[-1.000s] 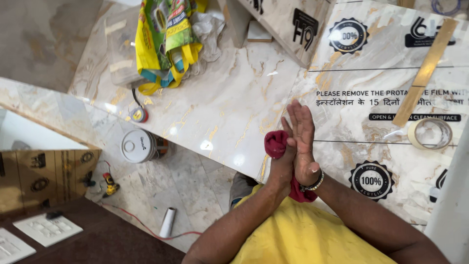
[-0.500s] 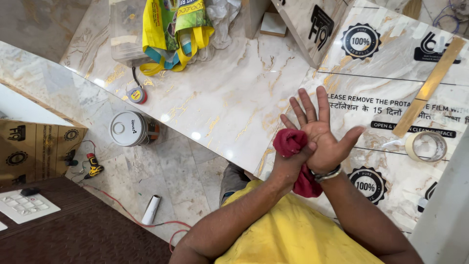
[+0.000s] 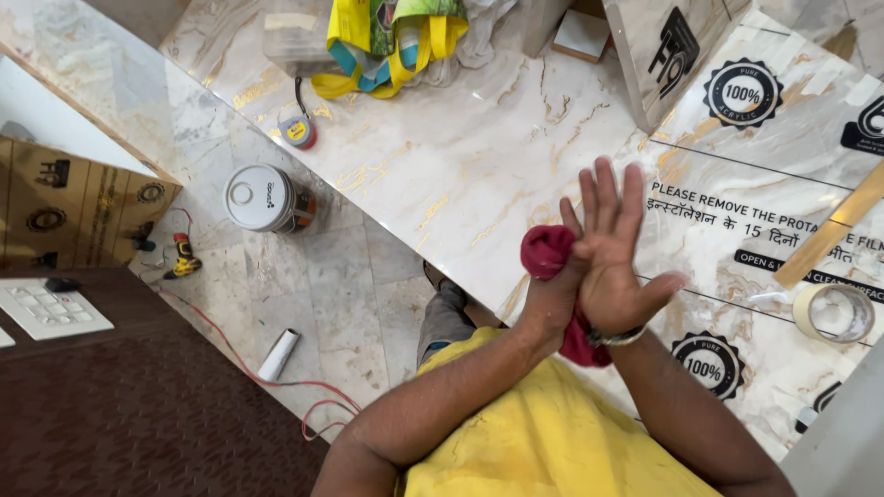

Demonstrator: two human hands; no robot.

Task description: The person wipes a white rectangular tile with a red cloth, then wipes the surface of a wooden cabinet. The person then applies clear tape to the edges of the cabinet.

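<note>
Your right hand [image 3: 612, 262] is spread wide, fingers fanned and pointing toward the far side of the counter [image 3: 442, 156], its grip released and holding nothing. A metal bracelet [image 3: 615, 339] circles that wrist. Your left hand [image 3: 551, 299] is pressed against the right palm, and its grip is clenched on a red cloth [image 3: 545, 250]. The cloth bunches up above the left hand and a second fold of it shows below, by the right wrist. Both hands hover over the near edge of the counter, roughly at its middle, just where the bare marble-patterned surface meets a printed protective film [image 3: 792, 138].

To the right, near the counter's right end, a roll of tape [image 3: 833, 313] lies flat on the film, with a strip of tan tape [image 3: 829, 235] running diagonally just above it. At the far edge sits a yellow and green bag [image 3: 391, 41], and a small yellow measuring tape [image 3: 297, 132] rests on the left edge of the counter.

On the floor [image 3: 331, 294] below the counter's left edge stands a white-lidded can [image 3: 262, 198], with a small yellow tool [image 3: 181, 260] near it, a white tube [image 3: 278, 353] and a red wire [image 3: 276, 391] trailing past.
</note>
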